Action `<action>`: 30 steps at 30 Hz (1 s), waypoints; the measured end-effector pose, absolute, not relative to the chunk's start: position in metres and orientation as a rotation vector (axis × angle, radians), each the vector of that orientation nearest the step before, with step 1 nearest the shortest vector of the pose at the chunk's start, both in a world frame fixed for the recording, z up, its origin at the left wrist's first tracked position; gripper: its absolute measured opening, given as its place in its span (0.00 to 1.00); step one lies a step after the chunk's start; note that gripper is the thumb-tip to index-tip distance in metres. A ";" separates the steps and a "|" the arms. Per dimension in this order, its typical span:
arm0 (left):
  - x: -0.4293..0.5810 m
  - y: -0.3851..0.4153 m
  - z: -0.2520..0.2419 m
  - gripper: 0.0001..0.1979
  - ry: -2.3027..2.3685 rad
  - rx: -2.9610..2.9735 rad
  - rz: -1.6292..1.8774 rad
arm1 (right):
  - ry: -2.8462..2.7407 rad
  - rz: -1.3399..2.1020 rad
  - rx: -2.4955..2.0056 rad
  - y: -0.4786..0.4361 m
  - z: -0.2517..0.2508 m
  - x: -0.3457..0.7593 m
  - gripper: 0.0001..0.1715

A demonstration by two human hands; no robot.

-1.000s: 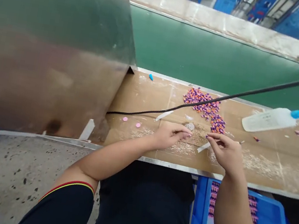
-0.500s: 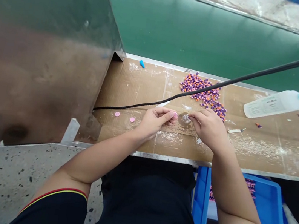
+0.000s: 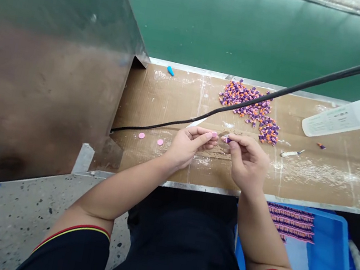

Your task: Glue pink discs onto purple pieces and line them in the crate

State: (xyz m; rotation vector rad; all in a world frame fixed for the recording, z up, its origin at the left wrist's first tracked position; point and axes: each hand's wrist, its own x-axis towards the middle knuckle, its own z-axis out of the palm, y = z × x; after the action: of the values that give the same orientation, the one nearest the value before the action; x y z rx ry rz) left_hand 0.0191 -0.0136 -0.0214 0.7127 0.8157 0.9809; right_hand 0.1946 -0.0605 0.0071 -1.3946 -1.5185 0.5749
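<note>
Right grip (image 3: 248,161) closed, pinching a small purple piece (image 3: 227,140). Left grip (image 3: 187,146) closed on a pink disc (image 3: 213,134). Purple-orange pile (image 3: 249,110) at 1 o'clock on cardboard surface (image 3: 332,174); loose pink discs (image 3: 141,135) at 9 o'clock.

you are pinching a small purple piece (image 3: 227,139) in your right hand (image 3: 247,162) and holding a small pink piece (image 3: 213,134) in your left hand (image 3: 187,146), just below a heap of purple-and-orange pieces (image 3: 249,105) on brown cardboard (image 3: 173,92).
</note>
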 end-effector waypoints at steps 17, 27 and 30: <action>0.010 -0.015 -0.025 0.09 0.629 1.908 1.352 | -0.847 1.355 -1.076 -0.072 -0.008 0.202 0.18; 0.021 -0.021 -0.017 0.16 0.774 0.903 1.171 | -1.070 0.738 -1.146 -0.074 -0.018 0.162 0.08; 0.022 -0.019 -0.017 0.21 0.798 0.729 1.108 | -1.156 0.497 -1.175 -0.071 -0.019 0.156 0.04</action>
State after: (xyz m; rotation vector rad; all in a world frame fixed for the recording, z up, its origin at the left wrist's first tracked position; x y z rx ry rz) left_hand 0.0216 -0.0186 -0.0173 0.7290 0.7977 1.1082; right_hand 0.1557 -0.0711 -0.0188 -1.1747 -1.1561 0.4974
